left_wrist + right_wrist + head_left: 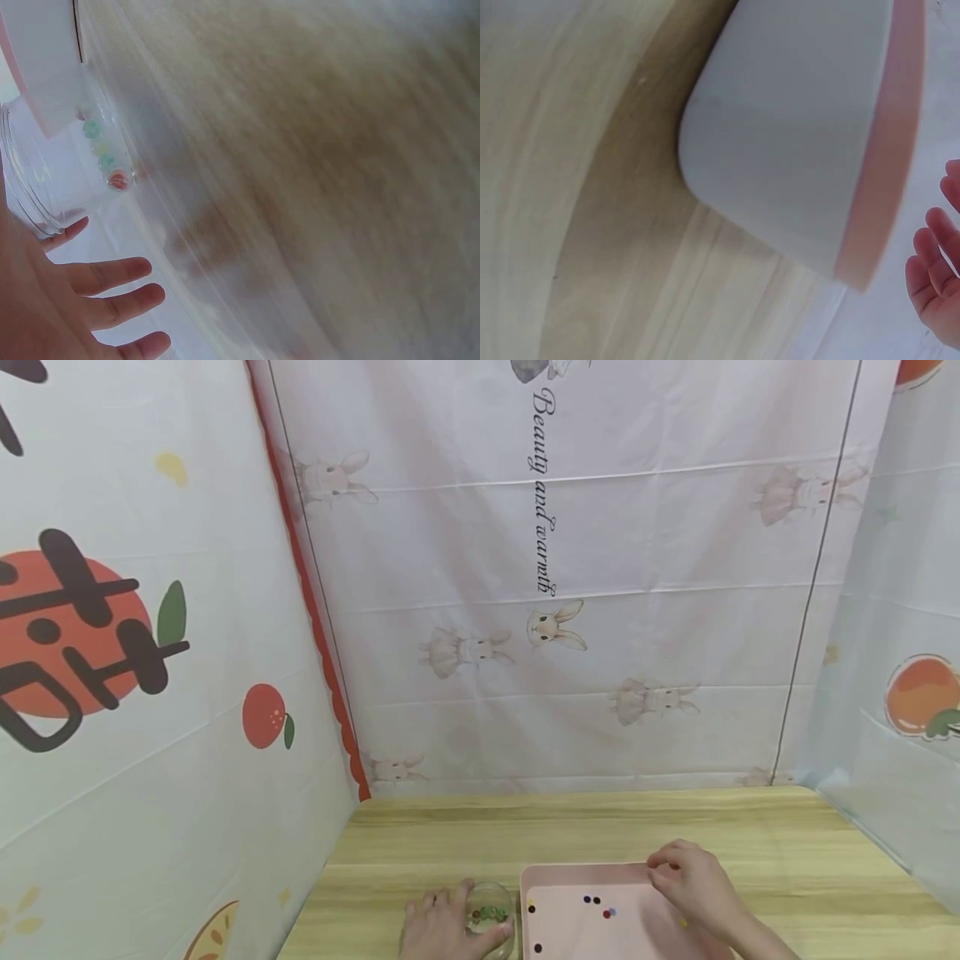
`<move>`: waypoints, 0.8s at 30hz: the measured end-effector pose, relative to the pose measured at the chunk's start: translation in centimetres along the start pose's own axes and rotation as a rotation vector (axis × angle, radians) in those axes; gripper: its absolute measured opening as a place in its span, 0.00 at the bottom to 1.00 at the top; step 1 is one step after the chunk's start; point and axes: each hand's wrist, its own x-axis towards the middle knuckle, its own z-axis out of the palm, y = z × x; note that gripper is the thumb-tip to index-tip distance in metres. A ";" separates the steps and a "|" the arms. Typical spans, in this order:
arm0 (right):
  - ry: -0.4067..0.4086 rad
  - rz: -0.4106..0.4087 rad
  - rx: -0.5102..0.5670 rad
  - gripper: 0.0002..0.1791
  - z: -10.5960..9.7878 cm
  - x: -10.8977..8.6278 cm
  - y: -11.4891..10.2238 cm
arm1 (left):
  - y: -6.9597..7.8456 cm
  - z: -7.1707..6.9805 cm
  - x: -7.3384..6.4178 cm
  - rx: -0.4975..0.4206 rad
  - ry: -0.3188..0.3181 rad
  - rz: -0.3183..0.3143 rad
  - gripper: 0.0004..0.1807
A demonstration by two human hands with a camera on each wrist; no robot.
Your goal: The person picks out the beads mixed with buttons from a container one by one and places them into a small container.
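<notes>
In the head view my left hand (442,927) holds a clear glass jar (491,897), its thumb lying across the near side. The left wrist view has the jar (56,165) near the base of my hand, the other fingers (127,309) spread. Green and reddish-brown beads (105,159) lie in the jar's bottom. My right hand (696,887) hovers over the far right part of a pink tray (585,874), with thumb and index tips close together. I cannot tell whether a small thing is between them. Small dark, red, blue and yellow beads (607,914) are scattered in the tray.
Tray and jar stand side by side on a wood-grain table (442,835). Printed cloth hangs (585,693) behind the table, and more cloth (187,793) hangs on either side. The tray's outer wall (780,135) fills much of the right wrist view.
</notes>
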 end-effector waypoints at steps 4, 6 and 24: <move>-0.005 0.007 -0.009 0.07 -0.3 -0.1 0.3 | -0.1 0.1 0.1 -0.006 -0.007 -0.003 0.56; 0.007 -0.003 -0.026 0.07 -0.3 -0.2 0.5 | -0.2 0.2 0.1 -0.009 -0.007 0.000 0.56; -0.027 0.005 -0.118 0.05 -0.4 -1.8 2.2 | -0.2 0.3 0.1 -0.023 -0.010 -0.004 0.55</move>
